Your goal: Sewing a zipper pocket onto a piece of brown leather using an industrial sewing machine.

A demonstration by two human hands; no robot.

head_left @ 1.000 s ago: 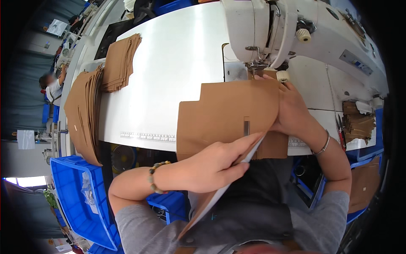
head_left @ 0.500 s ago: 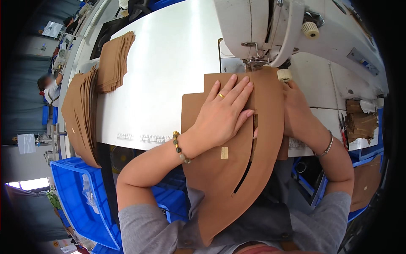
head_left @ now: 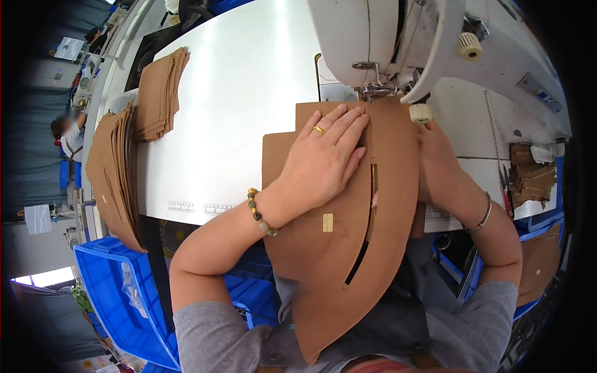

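Observation:
A brown leather-like panel [head_left: 393, 236] lies under the needle area of a white sewing machine [head_left: 373, 92], its pointed lower end resting over my lap. It has a long curved slit with zipper teeth [head_left: 374, 177] showing in the upper part. My left hand [head_left: 323, 155] lies flat on the panel, left of the slit, fingers stretched toward the presser foot. My right hand [head_left: 437, 163] is at the panel's right edge, partly underneath it, so most of its fingers are hidden. A fingertip [head_left: 374, 200] shows through the slit. A small pale tag [head_left: 328, 222] is on the panel.
Stacks of brown pieces [head_left: 115, 168] [head_left: 160, 93] lie at the table's left. Blue bins [head_left: 124, 298] stand below the left edge. At right are small brown pieces [head_left: 532, 177] and scissors with red handles [head_left: 507, 193]. A person [head_left: 71, 133] sits far left.
The panel has shifted slightly forward toward the needle, with my left hand moving along on top of it. The whole view has shifted a little. My right hand stays by the panel's right edge.

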